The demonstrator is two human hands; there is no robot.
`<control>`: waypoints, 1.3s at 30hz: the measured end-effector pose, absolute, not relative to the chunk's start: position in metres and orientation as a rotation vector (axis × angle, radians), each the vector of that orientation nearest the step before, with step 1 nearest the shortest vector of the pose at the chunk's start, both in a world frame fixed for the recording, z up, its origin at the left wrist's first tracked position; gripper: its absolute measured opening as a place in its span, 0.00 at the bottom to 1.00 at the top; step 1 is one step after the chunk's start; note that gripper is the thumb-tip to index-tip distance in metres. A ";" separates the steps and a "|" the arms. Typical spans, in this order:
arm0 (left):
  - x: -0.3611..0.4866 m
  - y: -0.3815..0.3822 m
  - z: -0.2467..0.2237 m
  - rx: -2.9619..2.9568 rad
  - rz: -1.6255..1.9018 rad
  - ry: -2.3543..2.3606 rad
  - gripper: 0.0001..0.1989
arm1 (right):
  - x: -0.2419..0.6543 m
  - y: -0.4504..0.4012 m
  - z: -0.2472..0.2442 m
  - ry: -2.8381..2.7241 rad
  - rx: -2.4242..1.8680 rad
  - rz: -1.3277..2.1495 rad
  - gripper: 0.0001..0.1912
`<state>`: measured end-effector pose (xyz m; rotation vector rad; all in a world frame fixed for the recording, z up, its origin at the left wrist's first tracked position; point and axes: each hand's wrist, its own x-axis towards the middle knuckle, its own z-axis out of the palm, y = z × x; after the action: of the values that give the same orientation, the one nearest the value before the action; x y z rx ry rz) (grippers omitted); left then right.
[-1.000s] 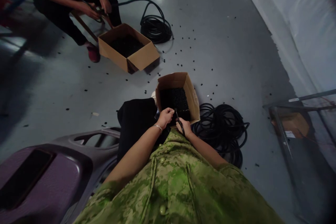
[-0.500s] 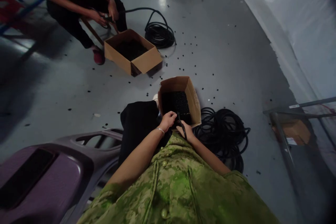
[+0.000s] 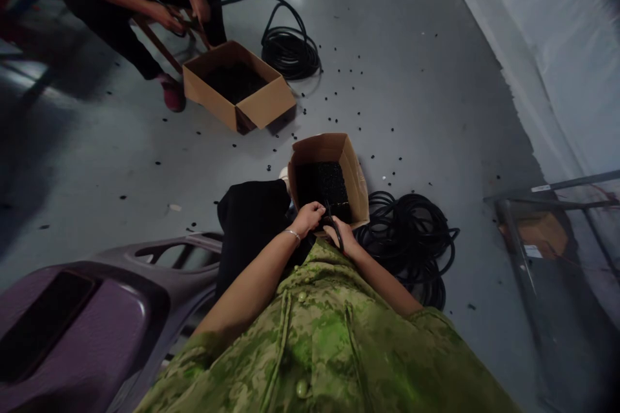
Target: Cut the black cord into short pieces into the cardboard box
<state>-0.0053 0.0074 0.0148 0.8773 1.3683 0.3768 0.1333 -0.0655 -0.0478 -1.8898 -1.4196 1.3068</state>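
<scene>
A grey floor spread under everything, and at its upper left a co-worker sat behind an open cardboard box with dark contents. A purple seat filled the lower left. Black tubing lay in tangled loops to the right of the near carton, while a neater coil rested beside the farther box. The near carton stood open in front of the wearer, partly filled with a dark mass. A flat dark slab lay on the seat. At the carton's near edge, the right hand had its grip closed round a black tool, probably scissors. The left hand, just beside it, had its fingertips drawn together; I could not tell what they held. Tiny black bits dotted the floor
</scene>
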 end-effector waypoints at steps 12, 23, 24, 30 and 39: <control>-0.006 0.011 0.010 0.845 0.460 1.382 0.07 | 0.129 -0.063 -0.058 -1.655 -2.136 1.131 0.18; -0.009 0.012 0.014 0.876 0.488 1.372 0.06 | 0.129 -0.060 -0.053 -1.844 -2.219 1.019 0.19; -0.009 0.011 0.014 0.880 0.489 1.372 0.06 | 0.129 -0.060 -0.052 -1.858 -2.228 1.007 0.18; -0.008 0.011 0.017 0.897 0.479 1.403 0.07 | 0.130 -0.059 -0.044 -1.968 -2.274 0.995 0.20; -0.008 0.010 0.017 0.888 0.436 1.436 0.08 | 0.131 -0.055 -0.049 -1.983 -2.328 1.014 0.20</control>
<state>-0.0081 0.0100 0.0172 0.8881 1.4359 0.4359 0.1306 -0.0553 -0.0494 -2.3277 -1.9829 1.0142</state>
